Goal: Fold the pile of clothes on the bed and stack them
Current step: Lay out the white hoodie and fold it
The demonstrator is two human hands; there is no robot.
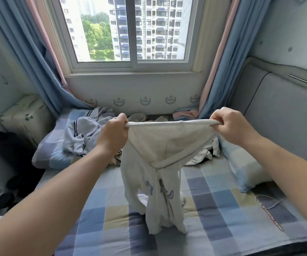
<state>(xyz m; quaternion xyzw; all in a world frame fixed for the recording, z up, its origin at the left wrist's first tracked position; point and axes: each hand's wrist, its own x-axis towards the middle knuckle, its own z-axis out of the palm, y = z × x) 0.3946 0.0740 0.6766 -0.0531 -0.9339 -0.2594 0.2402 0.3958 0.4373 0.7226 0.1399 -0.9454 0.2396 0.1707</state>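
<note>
Over on the left a grey top with dark stripes (pixel 82 133) lies crumpled on a checked pillow (pixel 47 154), part of the pile of clothes (pixel 202 156) running along the back of the bed (pixel 97 218). The left hand (pixel 114 134) has its fingers curled tight round one end of the hood rim of a white hooded top (pixel 158 163). The rim is pulled taut side to side, and the rest hangs straight down, long axis vertical, with the bottom edge bunched on the checked sheet mid-bed. It's off-white and wrinkly, with some blue print on the front that's too creased to read. The right hand (pixel 231 126) pinches the other end of the rim in a closed fist. Far right, a strap (pixel 272 217) lies on the sheet with lettering I can't make out.
</note>
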